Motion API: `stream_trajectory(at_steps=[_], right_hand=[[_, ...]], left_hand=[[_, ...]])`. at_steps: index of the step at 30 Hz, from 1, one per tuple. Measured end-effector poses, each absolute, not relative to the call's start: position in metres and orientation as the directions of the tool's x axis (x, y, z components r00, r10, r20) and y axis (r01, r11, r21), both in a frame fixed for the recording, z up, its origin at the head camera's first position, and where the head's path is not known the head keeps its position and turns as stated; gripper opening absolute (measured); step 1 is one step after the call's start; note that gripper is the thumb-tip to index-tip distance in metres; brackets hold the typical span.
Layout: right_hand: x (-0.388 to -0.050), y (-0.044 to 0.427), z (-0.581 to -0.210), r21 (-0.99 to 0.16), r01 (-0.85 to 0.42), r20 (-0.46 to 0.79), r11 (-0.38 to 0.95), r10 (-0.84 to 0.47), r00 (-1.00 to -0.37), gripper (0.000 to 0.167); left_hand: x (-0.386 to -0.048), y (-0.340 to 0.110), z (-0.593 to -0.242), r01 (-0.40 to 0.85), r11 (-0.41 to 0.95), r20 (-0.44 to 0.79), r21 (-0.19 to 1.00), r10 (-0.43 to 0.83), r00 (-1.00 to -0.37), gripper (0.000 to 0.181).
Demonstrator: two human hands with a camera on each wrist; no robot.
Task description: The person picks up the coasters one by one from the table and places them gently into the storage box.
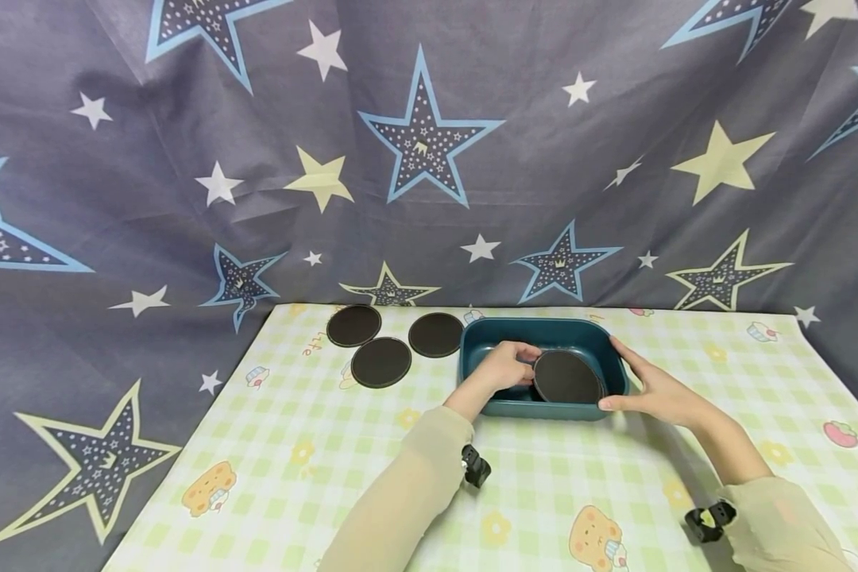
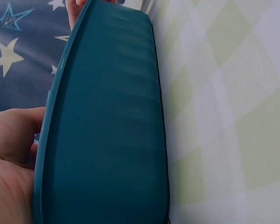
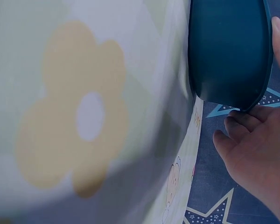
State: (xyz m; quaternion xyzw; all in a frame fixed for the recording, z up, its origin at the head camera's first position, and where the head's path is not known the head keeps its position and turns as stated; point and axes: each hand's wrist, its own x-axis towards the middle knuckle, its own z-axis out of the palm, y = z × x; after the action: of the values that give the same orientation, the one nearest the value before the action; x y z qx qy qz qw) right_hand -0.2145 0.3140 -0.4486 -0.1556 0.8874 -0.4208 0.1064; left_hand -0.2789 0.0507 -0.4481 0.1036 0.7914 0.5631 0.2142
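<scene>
A teal rectangular bin (image 1: pixel 543 409) stands on the table, its long side toward me. Inside it, a black round coaster (image 1: pixel 566 376) with a thin pale rim leans at a slant. My left hand (image 1: pixel 499 370) reaches over the bin's near wall and pinches the coaster's left edge; the bin's wall hides most of those fingers in the left wrist view. At the bin's right end, my right hand (image 1: pixel 661 392) grips the rim, thumb at the near corner and fingers along the far side. The right wrist view shows these fingers (image 3: pixel 240 125) bent against the bin's end.
Left of the bin lie three more black round coasters (image 1: pixel 381 362), flat and close together, one almost touching the bin. A checked tablecloth (image 1: pixel 314 492) with bear and flower prints covers the table. Behind the table's back edge hangs a grey star-patterned curtain (image 1: pixel 515 183).
</scene>
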Motion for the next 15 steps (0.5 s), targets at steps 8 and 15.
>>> stream_trajectory(at_steps=[8,15], right_hand=[[-0.2144,0.3139,-0.4484,-0.783,-0.183,-0.063,0.594,-0.368,-0.928,0.109],[-0.2143,0.3141,-0.4482,-0.783,-0.186,-0.059,0.594,-0.368,-0.928,0.109]], left_hand=[[-0.2771,0.0488,-0.4478,0.008,0.466,-0.219,0.885,0.431,-0.875,0.041],[-0.2764,0.0488,-0.4474,-0.02,0.415,-0.219,0.909,0.436,-0.873,0.037]])
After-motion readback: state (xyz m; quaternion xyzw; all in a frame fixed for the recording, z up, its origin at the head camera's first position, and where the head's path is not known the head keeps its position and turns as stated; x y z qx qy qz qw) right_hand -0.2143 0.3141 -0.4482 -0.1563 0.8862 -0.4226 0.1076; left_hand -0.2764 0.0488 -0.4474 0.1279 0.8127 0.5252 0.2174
